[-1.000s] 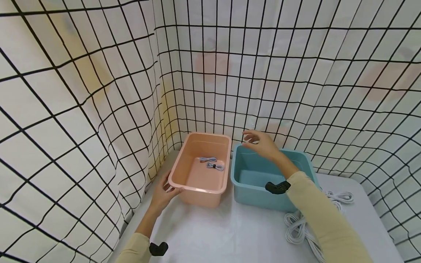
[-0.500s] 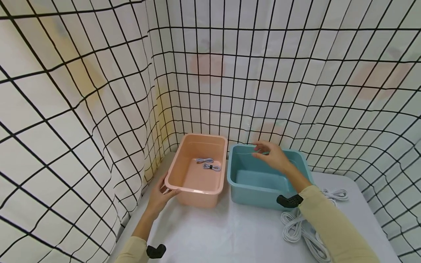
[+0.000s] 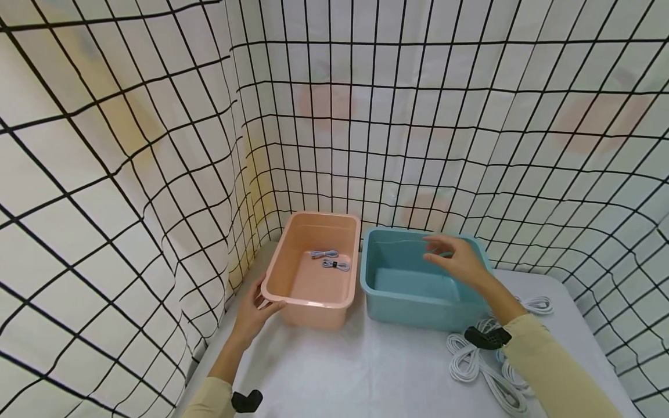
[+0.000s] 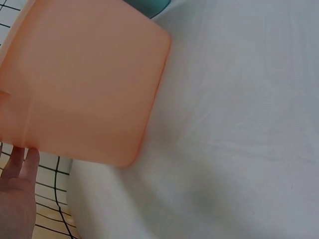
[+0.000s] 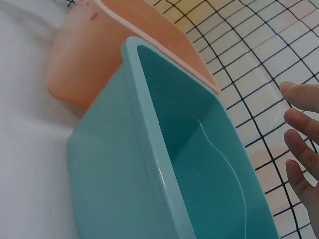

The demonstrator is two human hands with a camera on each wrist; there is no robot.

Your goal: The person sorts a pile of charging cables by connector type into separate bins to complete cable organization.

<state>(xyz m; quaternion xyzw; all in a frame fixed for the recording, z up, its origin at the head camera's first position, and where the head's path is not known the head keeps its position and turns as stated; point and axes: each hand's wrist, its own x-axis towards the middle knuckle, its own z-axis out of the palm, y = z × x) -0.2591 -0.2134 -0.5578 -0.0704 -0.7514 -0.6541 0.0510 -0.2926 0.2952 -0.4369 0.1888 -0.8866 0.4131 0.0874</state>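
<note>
left hand (image 3: pixel 254 307) grips pink bin (image 3: pixel 292 290) | right hand (image 3: pixel 460 261) over teal bin (image 3: pixel 397 302)

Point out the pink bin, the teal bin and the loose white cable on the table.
pink bin (image 3: pixel 314 302), head view, on its near rim.
teal bin (image 3: pixel 407 310), head view, on its near outer wall.
white cable (image 3: pixel 467 364), head view, on the coiled loops right of the bins.

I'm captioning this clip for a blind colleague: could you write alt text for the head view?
A person's left hand grips the near corner of a pink tub holding two small coiled cables, while the right hand hovers open over an empty teal tub beside it. White cords lie on the white table, enclosed by grid-patterned curtains.
</note>
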